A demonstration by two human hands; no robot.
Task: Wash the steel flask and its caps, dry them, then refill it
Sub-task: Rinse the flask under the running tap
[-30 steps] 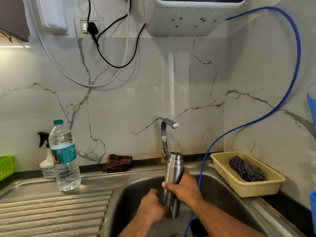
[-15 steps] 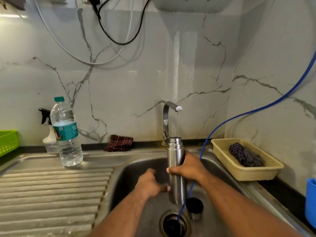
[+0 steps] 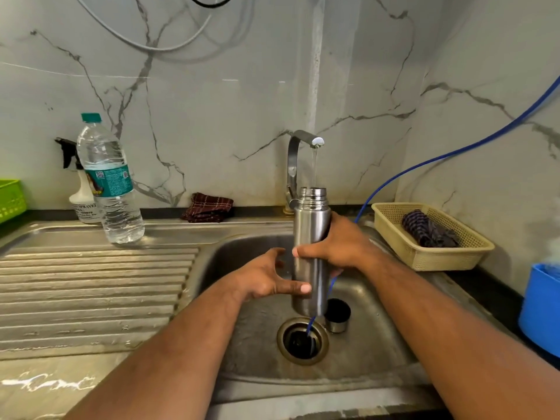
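Observation:
The steel flask [image 3: 309, 216] stands upright over the sink [image 3: 372, 359], its open mouth right under the tap [image 3: 295, 159]. A thin stream of water runs into it. My right hand [image 3: 338, 247] grips the flask around its middle from the right. My left hand [image 3: 266, 277] is at the flask's lower part: the thumb touches the front and the fingers are spread to the left of it. A steel cap [image 3: 337, 316] with a dark inside stands on the sink floor beside the drain [image 3: 303, 341]. No other cap shows.
A blue hose [image 3: 424, 165] runs from the right wall down into the drain. On the left stand a water bottle [image 3: 110, 183], a spray bottle [image 3: 81, 198] and the ribbed drainboard [image 3: 91, 292]. A maroon cloth [image 3: 207, 207] lies behind the sink; a beige basket [image 3: 439, 259] is right.
The view has tilted down and the drain and cap have come into sight. My left hand has loosened from gripping the flask's base to a thumb touch. The flask stays under the tap.

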